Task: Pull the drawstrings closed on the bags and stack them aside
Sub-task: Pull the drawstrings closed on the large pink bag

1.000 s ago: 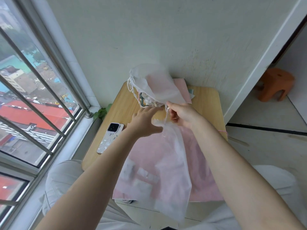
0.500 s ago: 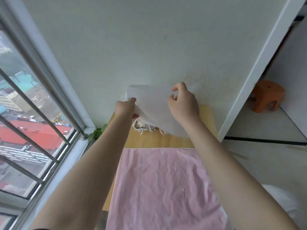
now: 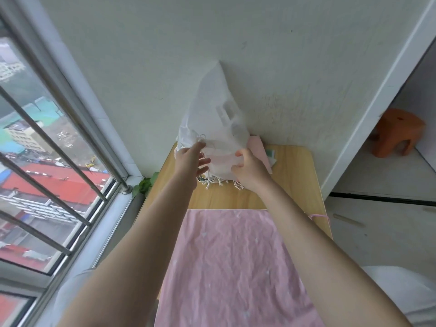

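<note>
Bags: a stack of white, see-through drawstring bags (image 3: 213,128) stands at the far end of the counter (image 3: 295,175), leaning up against the wall (image 3: 212,43) — the top one rises to a point on the plaster.
Drawstrings: knotted white cord ends (image 3: 212,182) hang out from the near edge of the stack, onto the wood.
Left hand: the left hand (image 3: 191,159) is at the left side of the stack, fingers loosely spread and nearly straight, tips touching the fabric; no grip that can be made out.
Right hand: the right hand (image 3: 250,169) is at the near right edge of the stack, fingers curled, pinching the white fabric.
Pink cloth: a crumpled pink cloth (image 3: 236,267) covers the near part of the counter, well apart from the bags — bare wood lies between.
Behind the stack: a pink sheet (image 3: 260,151) and a bit of something green and white (image 3: 271,154) poke out on the right side; what they are cannot be told.
Window: barred window (image 3: 47,161) on the left, rooftops beyond.
Leaves: a small green plant (image 3: 145,185) sits between the sill and the counter.
Stool: an orange stool (image 3: 398,133) stands on the floor beyond the doorway, far right.
</note>
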Demonstrator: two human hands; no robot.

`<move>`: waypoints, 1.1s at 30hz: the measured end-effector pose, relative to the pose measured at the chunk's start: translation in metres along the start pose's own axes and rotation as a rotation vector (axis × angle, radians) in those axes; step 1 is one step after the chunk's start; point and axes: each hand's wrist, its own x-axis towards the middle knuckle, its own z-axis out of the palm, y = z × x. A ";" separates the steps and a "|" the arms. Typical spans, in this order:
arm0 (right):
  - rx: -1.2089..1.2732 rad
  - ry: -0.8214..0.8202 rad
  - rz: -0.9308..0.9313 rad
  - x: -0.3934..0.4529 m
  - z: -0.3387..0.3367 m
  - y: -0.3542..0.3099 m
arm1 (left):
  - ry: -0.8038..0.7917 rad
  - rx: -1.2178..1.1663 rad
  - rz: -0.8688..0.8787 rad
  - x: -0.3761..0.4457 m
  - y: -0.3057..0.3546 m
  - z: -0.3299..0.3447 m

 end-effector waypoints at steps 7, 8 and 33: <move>-0.002 0.068 0.054 -0.004 0.010 0.021 | 0.328 0.177 0.217 -0.031 -0.023 -0.007; -0.061 0.049 0.091 -0.006 0.012 0.029 | 0.349 0.284 0.269 -0.038 -0.034 -0.008; -0.406 -0.066 -0.246 -0.052 0.010 0.043 | -0.182 1.197 0.552 -0.056 -0.106 -0.001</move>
